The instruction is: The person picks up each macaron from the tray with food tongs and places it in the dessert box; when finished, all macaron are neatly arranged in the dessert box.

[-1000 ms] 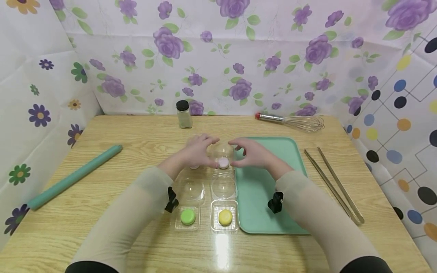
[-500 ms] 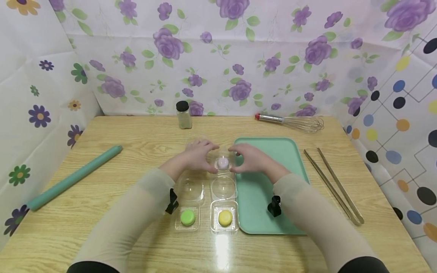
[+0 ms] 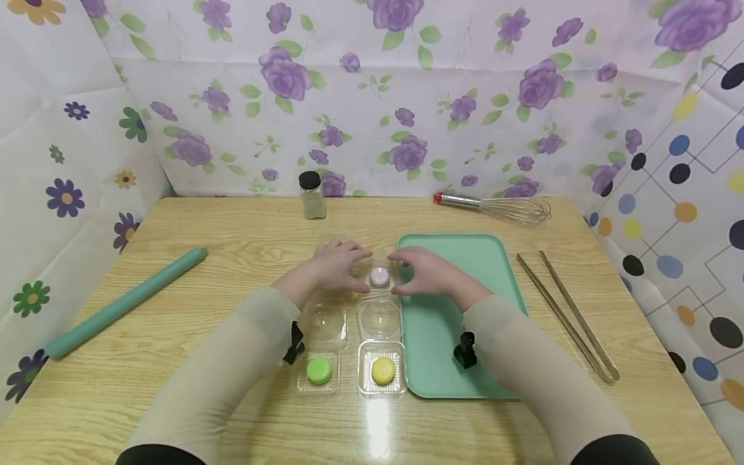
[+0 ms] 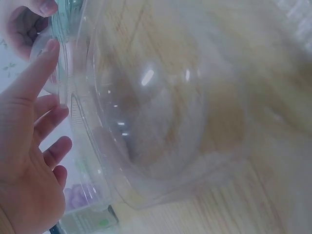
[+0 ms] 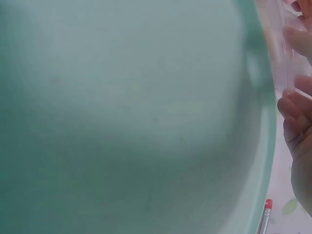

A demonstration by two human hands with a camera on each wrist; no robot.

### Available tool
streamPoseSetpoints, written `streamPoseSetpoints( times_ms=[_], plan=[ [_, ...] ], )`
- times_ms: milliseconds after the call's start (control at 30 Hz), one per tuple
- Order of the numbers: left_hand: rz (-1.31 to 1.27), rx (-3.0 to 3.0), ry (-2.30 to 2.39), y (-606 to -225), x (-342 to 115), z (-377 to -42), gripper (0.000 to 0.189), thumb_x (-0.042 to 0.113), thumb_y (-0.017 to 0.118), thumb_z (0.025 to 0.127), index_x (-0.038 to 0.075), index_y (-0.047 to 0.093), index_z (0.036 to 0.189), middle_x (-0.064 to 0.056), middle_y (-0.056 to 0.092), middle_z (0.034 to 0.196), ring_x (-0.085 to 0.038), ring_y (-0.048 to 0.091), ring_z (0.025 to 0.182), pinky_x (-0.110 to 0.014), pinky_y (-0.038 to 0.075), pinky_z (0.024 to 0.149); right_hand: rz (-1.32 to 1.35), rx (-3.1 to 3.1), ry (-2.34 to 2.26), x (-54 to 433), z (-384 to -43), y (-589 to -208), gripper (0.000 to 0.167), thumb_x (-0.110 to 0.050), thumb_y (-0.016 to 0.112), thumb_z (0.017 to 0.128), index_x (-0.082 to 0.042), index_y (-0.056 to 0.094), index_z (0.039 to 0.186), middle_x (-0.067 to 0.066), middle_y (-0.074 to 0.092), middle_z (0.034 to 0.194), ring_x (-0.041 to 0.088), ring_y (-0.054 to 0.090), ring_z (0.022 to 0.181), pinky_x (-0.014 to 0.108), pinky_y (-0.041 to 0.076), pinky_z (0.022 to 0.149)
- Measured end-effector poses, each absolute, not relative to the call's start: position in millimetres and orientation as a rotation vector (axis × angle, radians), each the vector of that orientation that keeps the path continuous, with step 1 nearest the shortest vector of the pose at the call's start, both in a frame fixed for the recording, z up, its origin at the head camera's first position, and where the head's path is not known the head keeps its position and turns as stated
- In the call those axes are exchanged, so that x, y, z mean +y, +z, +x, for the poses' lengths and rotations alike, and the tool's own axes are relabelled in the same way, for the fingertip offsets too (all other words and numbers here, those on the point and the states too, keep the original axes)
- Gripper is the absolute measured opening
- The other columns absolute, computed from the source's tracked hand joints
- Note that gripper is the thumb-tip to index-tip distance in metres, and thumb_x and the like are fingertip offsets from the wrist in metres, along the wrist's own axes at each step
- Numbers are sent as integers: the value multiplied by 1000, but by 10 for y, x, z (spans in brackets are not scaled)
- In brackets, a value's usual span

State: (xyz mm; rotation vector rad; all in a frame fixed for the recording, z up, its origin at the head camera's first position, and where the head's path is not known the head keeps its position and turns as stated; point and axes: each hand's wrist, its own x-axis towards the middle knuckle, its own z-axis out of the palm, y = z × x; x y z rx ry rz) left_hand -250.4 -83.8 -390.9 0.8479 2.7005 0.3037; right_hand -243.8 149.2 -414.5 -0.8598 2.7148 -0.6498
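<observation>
Between my two hands in the head view, a small clear plastic box (image 3: 380, 263) holds a lilac macaron (image 3: 380, 278). My left hand (image 3: 334, 268) grips its left side, thumb toward the front and fingers toward the back. The left wrist view shows that thumb (image 4: 43, 63) against the clear rim, behind a large clear dome (image 4: 151, 112). On the other side, my right hand (image 3: 429, 270) holds the right edge, over the tray's left border. Its fingertips (image 5: 290, 97) touch the box's edge in the right wrist view. The box's corners are partly hidden.
In front, a green macaron (image 3: 319, 371) and a yellow macaron (image 3: 383, 371) sit in clear boxes with raised lids. The green tray (image 3: 459, 381) lies right, with tongs (image 3: 566, 313) beyond. A whisk (image 3: 494, 208), a black-capped jar (image 3: 313, 197) and a green rolling pin (image 3: 124, 303) lie farther out.
The clear dome standing up behind the lilac macaron has come down over it. Both hands have lowered slightly and stay at the box's sides.
</observation>
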Motion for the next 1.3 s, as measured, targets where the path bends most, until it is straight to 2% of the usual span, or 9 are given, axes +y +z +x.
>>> streamPoseSetpoints(
  times_ms=[867,1100,1300],
  plan=[
    [866,2717,259,-3898,-794,-2516,73,49,69,79,16,44,140,-4,40,143,-33,33,126,-50,25,100,-822,2681,-662,1487,-2494,-4173,71,-39,72,79,-7,46,137,11,48,136,26,51,114,40,40,97],
    [867,2727,268,-3920,-799,-2525,76,49,68,81,18,38,144,-6,38,145,-34,31,128,-52,24,101,-832,2679,-678,1504,-2475,-4163,73,-39,71,80,-5,43,139,15,42,141,29,47,120,44,36,100],
    [849,2756,298,-3867,-811,-2480,79,49,67,81,17,35,146,-6,36,146,-36,30,130,-54,21,102,-783,2669,-755,1560,-2443,-4134,77,-39,71,80,-5,38,142,16,38,143,29,52,113,43,40,97]
  ],
)
